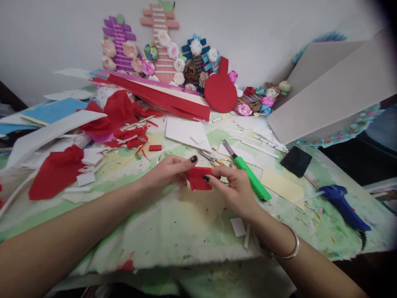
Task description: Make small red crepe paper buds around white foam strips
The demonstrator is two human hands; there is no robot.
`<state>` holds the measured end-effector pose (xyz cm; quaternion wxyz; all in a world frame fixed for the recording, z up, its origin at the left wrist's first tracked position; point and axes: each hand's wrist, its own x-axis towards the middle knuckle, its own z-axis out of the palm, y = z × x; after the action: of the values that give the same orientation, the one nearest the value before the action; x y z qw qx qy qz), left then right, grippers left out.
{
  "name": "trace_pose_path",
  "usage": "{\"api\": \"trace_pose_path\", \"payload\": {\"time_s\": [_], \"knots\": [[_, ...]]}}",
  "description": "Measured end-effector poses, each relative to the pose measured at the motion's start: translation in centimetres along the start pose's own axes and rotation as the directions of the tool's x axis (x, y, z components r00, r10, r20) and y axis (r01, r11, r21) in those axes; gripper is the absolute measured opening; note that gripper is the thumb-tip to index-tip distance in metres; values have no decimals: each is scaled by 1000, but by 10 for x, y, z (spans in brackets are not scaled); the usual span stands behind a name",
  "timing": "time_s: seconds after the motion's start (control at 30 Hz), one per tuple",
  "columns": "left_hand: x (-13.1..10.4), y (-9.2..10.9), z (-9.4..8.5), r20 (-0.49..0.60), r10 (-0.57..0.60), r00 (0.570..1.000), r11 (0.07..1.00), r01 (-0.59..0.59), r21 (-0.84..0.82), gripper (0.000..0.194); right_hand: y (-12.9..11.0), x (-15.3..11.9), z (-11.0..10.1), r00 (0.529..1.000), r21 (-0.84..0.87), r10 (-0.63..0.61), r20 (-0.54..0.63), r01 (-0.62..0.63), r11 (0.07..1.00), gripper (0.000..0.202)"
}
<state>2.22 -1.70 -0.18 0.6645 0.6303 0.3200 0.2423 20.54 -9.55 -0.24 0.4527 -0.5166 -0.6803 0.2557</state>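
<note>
1. Workpiece position: a small red rectangular piece of thin crepe-like sheet (200, 182), straight along its upper edge and ragged below, is held above the bench (149, 236), between both hands.
2. Left hand (170, 169): gripping the piece's left end, thumb extended near its upper corner.
3. Right hand (235, 188): pinching the piece's right end between thumb and forefinger.
4. Step in hand: apparently folding or smoothing the red sheet along its straight edge.
5. Next move: likely calls for steady tension at both ends and light, even thumb pressure; thin sheet may crease or tear.
6. Hidden: the left fingertips lie mostly behind the piece. Whether the sheet wraps a stiffer core cannot be determined.
7. Obstructed: the right hand covers part of the gold-handled metal scissors (212, 159), near the green-handled craft knife (252, 179).
8. Cut off: both forearms leave the lower frame.
</note>
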Motion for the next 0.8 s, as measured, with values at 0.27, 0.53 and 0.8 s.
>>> {"api": "trace_pose_path", "payload": {"time_s": [0.27, 0.53, 0.8], "knots": [[-1, -6, 3, 194, 608, 770, 582, -599, 550, 68, 9, 5, 0, 867, 449, 461, 190, -494, 744, 23], [3, -15, 2, 316, 793, 521, 182, -697, 694, 38, 11, 8, -3, 803, 582, 527, 276, -576, 573, 21], [1, -11, 2, 115, 767, 631, 410, -620, 669, 14, 9, 11, -6, 779, 557, 558, 287, -610, 565, 28]]}}
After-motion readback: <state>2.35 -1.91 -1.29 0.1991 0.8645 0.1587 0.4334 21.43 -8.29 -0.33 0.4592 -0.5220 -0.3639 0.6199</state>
